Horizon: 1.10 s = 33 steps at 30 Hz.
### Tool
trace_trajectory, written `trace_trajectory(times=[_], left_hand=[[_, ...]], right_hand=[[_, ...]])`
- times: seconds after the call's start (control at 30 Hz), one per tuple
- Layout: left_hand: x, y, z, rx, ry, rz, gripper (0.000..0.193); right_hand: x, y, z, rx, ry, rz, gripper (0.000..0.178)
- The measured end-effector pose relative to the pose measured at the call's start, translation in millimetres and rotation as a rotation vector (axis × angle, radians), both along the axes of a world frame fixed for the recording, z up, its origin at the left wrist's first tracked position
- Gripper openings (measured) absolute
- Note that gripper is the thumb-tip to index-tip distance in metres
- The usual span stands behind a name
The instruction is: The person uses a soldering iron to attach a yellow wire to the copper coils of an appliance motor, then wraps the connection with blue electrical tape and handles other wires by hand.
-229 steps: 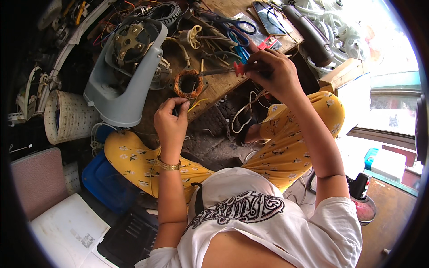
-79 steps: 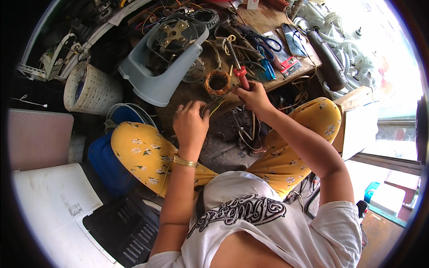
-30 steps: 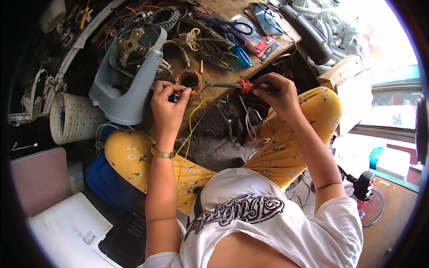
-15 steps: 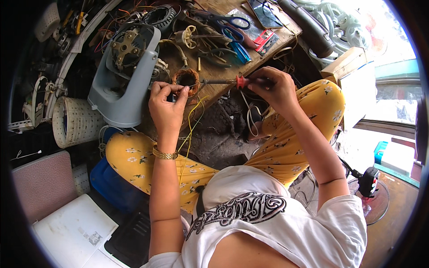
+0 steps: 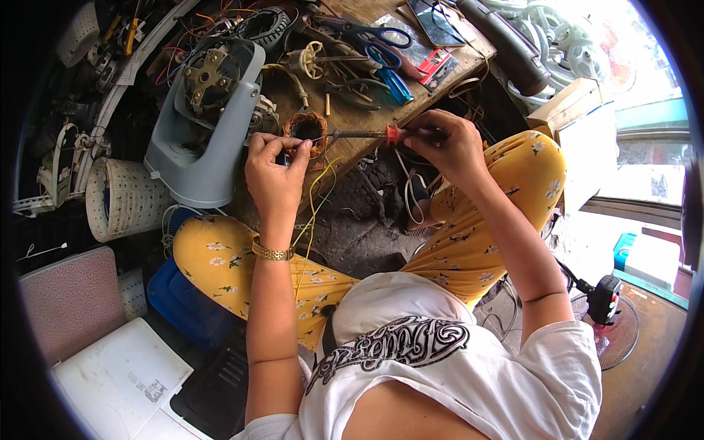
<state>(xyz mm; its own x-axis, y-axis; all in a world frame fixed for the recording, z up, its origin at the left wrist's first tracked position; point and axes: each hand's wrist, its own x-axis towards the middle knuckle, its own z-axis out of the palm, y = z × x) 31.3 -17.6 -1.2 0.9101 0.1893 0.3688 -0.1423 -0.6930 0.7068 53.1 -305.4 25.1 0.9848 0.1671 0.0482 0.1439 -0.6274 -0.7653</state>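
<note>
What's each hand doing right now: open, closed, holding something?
Left hand: closed, pinching what looks like a thin wire by the copper coil.
Right hand: closed, holding a red-collared soldering iron.

White shirt [image 5: 469, 370], yellow trousers [image 5: 469, 242] (flowered), 1 gold wristband [image 5: 272, 254].

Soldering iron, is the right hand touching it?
Touching: the head view shows the right hand gripping the soldering iron at its red handle.

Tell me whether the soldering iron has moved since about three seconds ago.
Yes: against the copper coil, the soldering iron has swung, its tip coming back from the coil's far side to its right.
</note>
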Motion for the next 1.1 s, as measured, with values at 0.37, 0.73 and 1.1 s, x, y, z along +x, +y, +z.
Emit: trace_trajectory(times=[0.37,0.73,1.1], left_hand=[[0.4,-0.3,-1.0,0.000,-0.004,0.003,0.017],[0.0,-1.4,-0.7,0.014,-0.001,0.015,0.018],[-1.2,-5.6,4.4,0.042,0.018,0.034,0.018]], right_hand=[[0.2,0.9,-0.8,-0.030,0.003,-0.002,0.023],[-0.2,0.6,-2.3,-0.025,-0.018,-0.017,0.020],[-0.8,1.0,0.0,-0.029,0.013,-0.012,0.022]])
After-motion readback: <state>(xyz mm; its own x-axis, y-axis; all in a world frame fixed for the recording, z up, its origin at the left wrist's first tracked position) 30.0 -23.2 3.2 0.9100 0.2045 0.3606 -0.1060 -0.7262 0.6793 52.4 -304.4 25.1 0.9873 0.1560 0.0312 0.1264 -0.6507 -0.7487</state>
